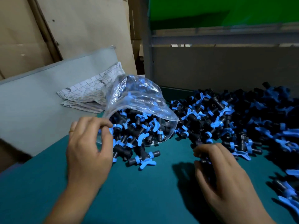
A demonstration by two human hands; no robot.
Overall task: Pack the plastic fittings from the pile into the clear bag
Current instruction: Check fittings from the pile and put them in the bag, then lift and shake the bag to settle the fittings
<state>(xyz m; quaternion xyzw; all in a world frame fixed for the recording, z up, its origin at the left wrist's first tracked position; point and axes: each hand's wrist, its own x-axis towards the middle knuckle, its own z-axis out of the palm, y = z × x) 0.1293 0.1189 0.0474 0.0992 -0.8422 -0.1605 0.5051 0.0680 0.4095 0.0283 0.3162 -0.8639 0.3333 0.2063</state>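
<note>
meanwhile left hand [87, 147] pinches bag [135, 101].

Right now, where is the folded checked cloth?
In the head view the folded cloth lies at centre left on the grey board, just behind the clear bag that the left hand holds open.

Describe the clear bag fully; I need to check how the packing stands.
The bag is thin, clear, crinkled plastic with glossy highlights. It lies on its side on the green table, its mouth open toward the person. Many black-and-blue fittings fill its lower part, and a few spill out at the mouth. Its upper part billows empty. The left hand pinches the mouth's left edge. The pile lies right beside it.
</note>
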